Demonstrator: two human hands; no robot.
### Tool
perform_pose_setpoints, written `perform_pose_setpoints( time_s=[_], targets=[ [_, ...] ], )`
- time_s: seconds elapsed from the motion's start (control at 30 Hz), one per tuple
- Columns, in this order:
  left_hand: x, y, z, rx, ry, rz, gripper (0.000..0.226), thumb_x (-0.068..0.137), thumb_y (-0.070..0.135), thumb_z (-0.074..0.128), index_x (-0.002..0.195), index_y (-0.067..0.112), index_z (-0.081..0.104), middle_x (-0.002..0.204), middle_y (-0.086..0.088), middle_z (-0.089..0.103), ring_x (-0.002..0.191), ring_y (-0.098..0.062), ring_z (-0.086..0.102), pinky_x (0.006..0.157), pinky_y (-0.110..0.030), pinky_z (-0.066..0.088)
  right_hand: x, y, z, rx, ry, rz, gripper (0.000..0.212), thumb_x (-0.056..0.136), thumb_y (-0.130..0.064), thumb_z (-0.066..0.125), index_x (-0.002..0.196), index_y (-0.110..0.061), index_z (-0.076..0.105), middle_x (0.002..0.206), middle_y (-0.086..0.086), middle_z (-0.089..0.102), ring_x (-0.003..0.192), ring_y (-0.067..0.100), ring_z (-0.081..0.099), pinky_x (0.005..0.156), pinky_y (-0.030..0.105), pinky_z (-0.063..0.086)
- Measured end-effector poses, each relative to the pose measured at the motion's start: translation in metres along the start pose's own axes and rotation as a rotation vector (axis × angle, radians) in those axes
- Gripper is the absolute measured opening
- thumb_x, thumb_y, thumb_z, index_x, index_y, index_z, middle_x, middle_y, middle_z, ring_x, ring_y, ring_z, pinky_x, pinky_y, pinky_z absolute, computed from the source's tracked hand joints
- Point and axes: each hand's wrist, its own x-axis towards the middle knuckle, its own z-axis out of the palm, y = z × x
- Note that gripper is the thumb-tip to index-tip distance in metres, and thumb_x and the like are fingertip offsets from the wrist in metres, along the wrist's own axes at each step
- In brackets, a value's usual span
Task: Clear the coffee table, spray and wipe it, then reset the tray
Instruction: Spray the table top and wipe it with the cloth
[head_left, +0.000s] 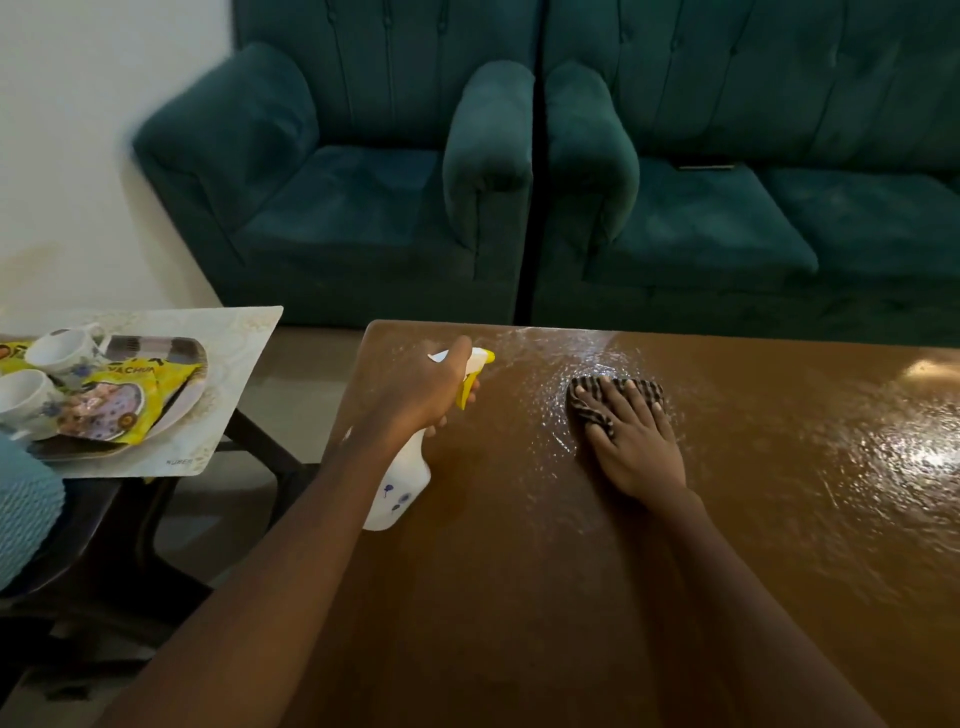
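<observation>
The brown coffee table (727, 519) fills the lower right, its far left part wet and shiny. My left hand (415, 389) grips a white spray bottle (402, 483) with a yellow trigger, its nozzle pointing right over the table's far left corner. My right hand (634, 436) lies flat on a dark striped cloth (592, 400), pressing it onto the wet patch. To the left, off the table, a tray (176, 415) holds two white cups (57, 348) and a yellow snack packet (104, 405).
The tray rests on a pale placemat (234, 364) on a dark side stand at the left. A teal armchair (337, 208) and a teal sofa (753, 208) stand just behind the table. A light blue knitted item (21, 509) lies at the left edge.
</observation>
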Motion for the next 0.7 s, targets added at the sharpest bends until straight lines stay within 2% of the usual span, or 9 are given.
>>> perform_pose_setpoints(
  time_s=[0.13, 0.2, 0.27, 0.37, 0.43, 0.5, 0.57, 0.63, 0.7],
  targets=[
    [0.015, 0.024, 0.004, 0.115, 0.026, 0.084, 0.047, 0.103, 0.048, 0.033, 0.085, 0.013, 0.058, 0.065, 0.003, 0.059, 0.055, -0.009, 0.053, 0.034, -0.004, 0.034, 0.015, 0.004, -0.003, 0.010, 0.001, 0.053, 0.054, 0.102, -0.052, 0.013, 0.154, -0.047, 0.003, 0.165, -0.012, -0.007, 0.151, 0.012, -0.015, 0.121, 0.041, -0.008],
    [0.021, 0.034, 0.006, 0.188, 0.019, 0.111, 0.041, 0.104, 0.048, 0.030, 0.103, 0.014, 0.053, 0.061, 0.004, 0.052, 0.054, -0.009, 0.049, 0.035, 0.001, 0.029, 0.020, 0.006, -0.004, 0.014, -0.001, 0.064, 0.053, 0.104, -0.050, 0.018, 0.154, -0.047, 0.002, 0.164, -0.012, -0.009, 0.150, 0.013, -0.016, 0.120, 0.041, -0.010],
    [0.030, 0.037, 0.006, 0.234, -0.003, 0.115, 0.046, 0.104, 0.049, 0.028, 0.118, 0.012, 0.051, 0.063, 0.003, 0.053, 0.055, -0.008, 0.048, 0.035, 0.003, 0.027, 0.023, 0.006, -0.004, 0.006, 0.000, 0.069, 0.053, 0.104, -0.050, 0.018, 0.154, -0.047, 0.002, 0.165, -0.011, -0.009, 0.150, 0.014, -0.017, 0.120, 0.042, -0.010],
    [0.037, 0.037, 0.004, 0.275, -0.019, 0.117, 0.051, 0.103, 0.050, 0.028, 0.122, 0.010, 0.054, 0.071, 0.001, 0.058, 0.056, -0.008, 0.049, 0.034, -0.007, 0.035, 0.026, 0.008, -0.003, 0.001, -0.002, 0.082, 0.054, 0.103, -0.050, 0.017, 0.154, -0.047, 0.002, 0.164, -0.011, -0.010, 0.150, 0.013, -0.018, 0.121, 0.042, -0.010],
    [0.042, 0.034, 0.002, 0.280, 0.003, 0.113, 0.052, 0.102, 0.051, 0.029, 0.124, 0.011, 0.053, 0.079, -0.001, 0.058, 0.062, -0.011, 0.049, 0.044, -0.019, 0.037, 0.029, 0.008, -0.004, 0.009, -0.008, 0.089, 0.054, 0.104, -0.050, 0.018, 0.155, -0.046, 0.001, 0.164, -0.011, -0.009, 0.150, 0.013, -0.018, 0.121, 0.042, -0.010],
    [0.044, 0.028, -0.001, 0.230, 0.028, 0.093, 0.050, 0.102, 0.052, 0.030, 0.123, 0.013, 0.054, 0.076, 0.000, 0.058, 0.066, -0.012, 0.053, 0.053, -0.021, 0.035, 0.035, 0.010, -0.006, 0.016, -0.015, 0.099, 0.054, 0.104, -0.050, 0.018, 0.155, -0.045, 0.002, 0.165, -0.010, -0.009, 0.150, 0.013, -0.017, 0.121, 0.042, -0.010],
    [0.048, 0.019, -0.003, 0.191, 0.086, 0.084, 0.054, 0.097, 0.059, 0.030, 0.113, 0.017, 0.060, 0.072, 0.000, 0.062, 0.069, -0.014, 0.062, 0.062, -0.028, 0.050, 0.042, 0.013, -0.007, 0.016, -0.018, 0.118, 0.054, 0.104, -0.050, 0.018, 0.156, -0.044, 0.004, 0.165, -0.010, -0.008, 0.150, 0.013, -0.016, 0.121, 0.042, -0.008],
    [0.052, 0.011, -0.007, 0.142, 0.155, 0.095, 0.060, 0.084, 0.072, 0.027, 0.095, 0.025, 0.063, 0.065, -0.002, 0.067, 0.060, -0.018, 0.068, 0.070, -0.041, 0.059, 0.054, 0.016, -0.011, 0.026, -0.014, 0.143, 0.055, 0.104, -0.050, 0.019, 0.156, -0.041, 0.006, 0.165, -0.009, -0.008, 0.151, 0.014, -0.015, 0.121, 0.044, -0.006],
    [0.055, 0.001, -0.010, 0.032, 0.178, 0.103, 0.058, 0.077, 0.076, 0.029, 0.084, 0.028, 0.061, 0.063, -0.002, 0.068, 0.050, -0.019, 0.067, 0.064, -0.044, 0.062, 0.070, 0.018, -0.014, 0.038, -0.010, 0.177, 0.056, 0.103, -0.050, 0.018, 0.156, -0.038, 0.007, 0.166, -0.007, -0.008, 0.151, 0.016, -0.014, 0.121, 0.045, -0.006]
  ],
)
